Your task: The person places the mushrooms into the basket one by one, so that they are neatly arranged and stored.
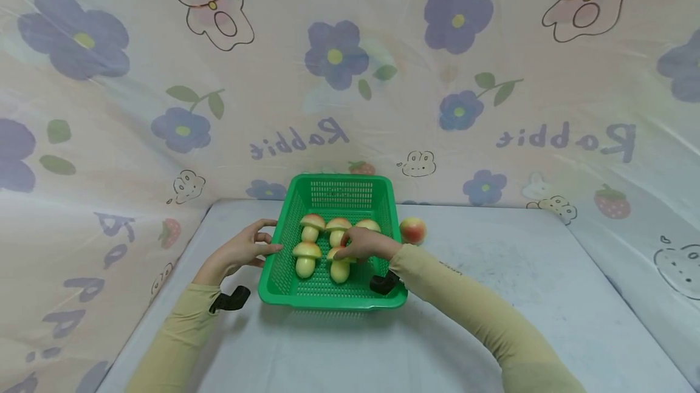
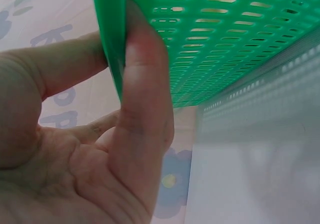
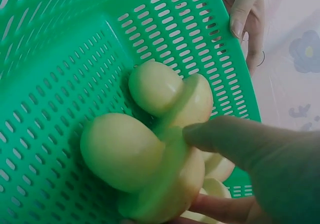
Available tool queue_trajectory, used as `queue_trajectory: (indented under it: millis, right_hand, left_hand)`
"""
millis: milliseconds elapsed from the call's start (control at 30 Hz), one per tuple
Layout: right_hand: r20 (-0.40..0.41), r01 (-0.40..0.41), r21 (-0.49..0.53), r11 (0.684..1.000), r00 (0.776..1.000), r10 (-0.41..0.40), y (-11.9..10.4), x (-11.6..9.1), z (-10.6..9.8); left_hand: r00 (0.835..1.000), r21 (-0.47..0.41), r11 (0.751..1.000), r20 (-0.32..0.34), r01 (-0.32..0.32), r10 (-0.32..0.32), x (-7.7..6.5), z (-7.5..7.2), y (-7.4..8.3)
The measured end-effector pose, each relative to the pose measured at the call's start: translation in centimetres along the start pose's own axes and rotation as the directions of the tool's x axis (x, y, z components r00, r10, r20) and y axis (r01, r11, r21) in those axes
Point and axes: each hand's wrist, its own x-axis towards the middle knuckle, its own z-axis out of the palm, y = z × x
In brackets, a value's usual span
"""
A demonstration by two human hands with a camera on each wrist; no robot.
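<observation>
A green plastic basket (image 1: 332,303) holds several toy mushrooms with pale yellow stems and reddish-tinged caps. At the basket's left rim is my left hand (image 1: 246,248); in the left wrist view its thumb and fingers (image 2: 142,89) pinch the rim from both sides. My right hand (image 1: 370,243) reaches over the right wall into the basket. It pinches the cap of the front right mushroom (image 3: 122,151), thumb on one side and fingers on the other. Left of that one lies another mushroom (image 1: 305,259). Behind them is a row of mushrooms (image 1: 310,232), partly hidden by the right hand.
Just outside the basket's right wall lies a round red-and-yellow fruit (image 1: 412,231) on the white table (image 1: 508,259). A printed cloth (image 1: 383,113) with flowers and rabbits hangs behind the table. Black camera mounts (image 1: 231,299) stick out at both wrists.
</observation>
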Motion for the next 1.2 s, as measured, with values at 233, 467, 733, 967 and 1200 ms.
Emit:
queue_trajectory:
  millis: [233,467,733,967,1200]
  right_hand:
    - [-0.031,0.029,-0.019,0.999,0.999,-0.030,0.10,0.24,0.34]
    - [-0.046,0.049,-0.016,0.999,0.998,-0.049,-0.22,0.08,0.47]
    - [-0.052,0.041,0.004,0.999,0.998,-0.041,-0.19,0.30,0.56]
    - [-0.070,0.035,0.010,0.999,0.997,-0.034,-0.36,0.08,0.59]
    - [-0.073,0.035,0.027,0.999,0.997,-0.033,-0.33,-0.14,0.44]
  left_hand:
    - [1.000,-0.012,1.000,-0.002,0.003,-0.003,-0.07,0.07,-0.12]
    - [1.000,-0.007,1.000,-0.006,0.006,-0.006,0.01,0.01,-0.30]
    - [1.000,-0.007,1.000,-0.005,0.004,-0.004,0.00,-0.05,-0.30]
    - [1.000,0.007,1.000,-0.012,0.008,-0.008,-0.09,0.04,-0.17]
    - [1.000,0.009,1.000,-0.014,0.009,-0.009,-0.05,0.09,-0.09]
